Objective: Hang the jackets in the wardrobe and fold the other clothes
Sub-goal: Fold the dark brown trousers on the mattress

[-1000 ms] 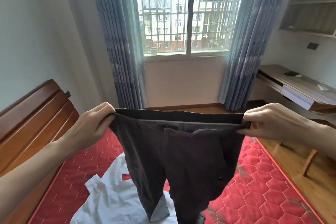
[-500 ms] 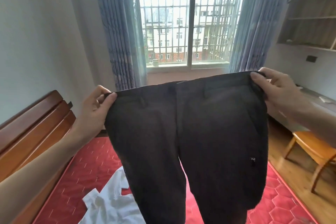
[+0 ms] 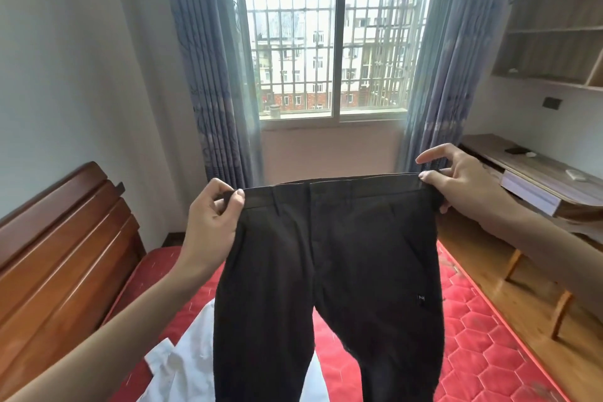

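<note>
Your hands hold a pair of dark trousers [image 3: 329,271] up in front of you by the waistband, well apart from each other, one at each end. Your left hand [image 3: 212,219] pinches the left corner of the waistband, thumb on the front of the cloth and the other fingers curled behind it. Your right hand [image 3: 456,179] grips the right corner with the thumb pressed along the top edge; its forefinger points out straight above the cloth and does not touch it. You have the waistband stretched nearly level, a little higher on your right, with the front of the trousers facing you: the fly seam runs down the middle and belt loops show on either side. Both legs hang down side by side over the bed and run out of view at the bottom edge. A small label sits on the leg to your right. Below and behind the trousers, a white shirt [image 3: 186,365] lies crumpled on the red quilted mattress [image 3: 483,336]. The wooden headboard [image 3: 62,254] stands to your left. Ahead of you are a barred window [image 3: 332,52] and blue curtains [image 3: 208,75]; to your right, a wooden surface [image 3: 535,173] with shelves [image 3: 554,29] above it.
</note>
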